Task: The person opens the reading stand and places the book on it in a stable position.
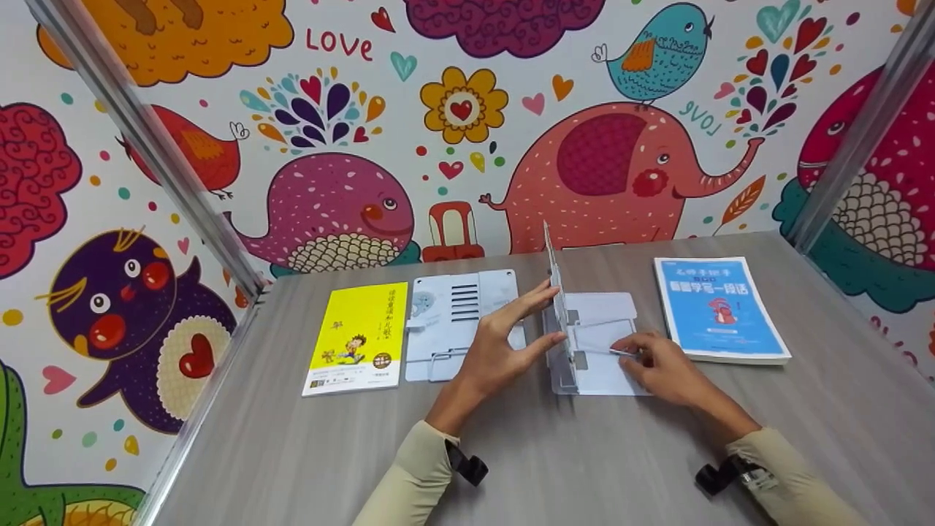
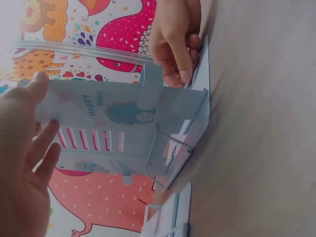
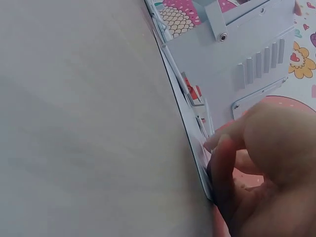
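A white metal book stand stands unfolded in front of me, its base (image 1: 603, 372) flat on the table and its slotted panel (image 2: 74, 106) raised nearly upright. "Happy Mini" and a blue cartoon figure are printed on the panel. My left hand (image 1: 504, 332) holds the panel by its upper part, the thumb and fingers spread along it. Low over the base, my right hand (image 1: 661, 365) pinches a thin metal wire support (image 1: 622, 352) between thumb and fingertips. The right wrist view shows the panel's back, with the right fingers (image 3: 224, 148) partly hiding the wire's end.
Left of the stand lies a second, folded book stand (image 1: 438, 314), beside a yellow book (image 1: 361, 321). A blue-covered book (image 1: 719, 307) lies to the right. A wall with cartoon animals (image 1: 336, 212) rises behind the grey table (image 1: 277, 453).
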### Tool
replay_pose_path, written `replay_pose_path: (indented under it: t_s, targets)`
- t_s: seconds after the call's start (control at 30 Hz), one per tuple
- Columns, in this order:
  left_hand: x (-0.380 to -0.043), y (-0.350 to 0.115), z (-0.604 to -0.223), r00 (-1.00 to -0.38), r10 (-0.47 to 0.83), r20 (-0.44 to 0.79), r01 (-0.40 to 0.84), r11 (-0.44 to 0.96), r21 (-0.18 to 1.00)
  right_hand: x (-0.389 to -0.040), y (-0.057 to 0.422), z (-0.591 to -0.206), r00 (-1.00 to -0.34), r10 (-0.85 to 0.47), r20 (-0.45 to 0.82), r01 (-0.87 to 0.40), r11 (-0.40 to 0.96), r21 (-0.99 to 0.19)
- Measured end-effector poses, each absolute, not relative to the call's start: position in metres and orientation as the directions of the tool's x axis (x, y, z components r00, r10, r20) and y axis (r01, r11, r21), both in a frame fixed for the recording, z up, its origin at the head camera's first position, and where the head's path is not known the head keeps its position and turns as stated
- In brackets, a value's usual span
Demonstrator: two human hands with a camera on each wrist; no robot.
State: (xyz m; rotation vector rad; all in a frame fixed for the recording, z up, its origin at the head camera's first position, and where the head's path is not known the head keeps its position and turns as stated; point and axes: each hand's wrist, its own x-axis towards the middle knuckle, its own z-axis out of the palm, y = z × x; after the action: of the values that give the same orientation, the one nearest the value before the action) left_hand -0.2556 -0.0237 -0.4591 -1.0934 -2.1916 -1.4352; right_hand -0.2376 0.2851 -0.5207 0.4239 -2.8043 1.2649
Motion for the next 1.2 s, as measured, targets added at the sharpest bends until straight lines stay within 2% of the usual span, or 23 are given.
replay_pose_path:
  t_s: [0.4,0.7,1.07,1.2]
  targets:
    - [-0.254,-0.015,-0.462,-0.637,0.398,0.66,0.757,0.161,0.634,-0.239,0.284,-0.519,-0.973,-0.159,0.169,-0.231,0.581,-0.781]
    - [-0.248,-0.006,-0.465,-0.652,0.385,0.653,0.74,0.136,0.658,-0.239,0.28,-0.517,-0.967,-0.098,0.235,-0.246,0.6,-0.761]
    - [-0.235,0.012,-0.469,-0.63,0.41,0.66,0.775,0.285,0.564,-0.24,0.279,-0.521,-0.969,-0.121,0.217,-0.246,0.596,-0.765]
    - [-0.231,0.016,-0.475,-0.658,0.397,0.64,0.753,0.362,0.55,-0.24,0.278,-0.521,-0.966,-0.13,0.221,-0.255,0.592,-0.765]
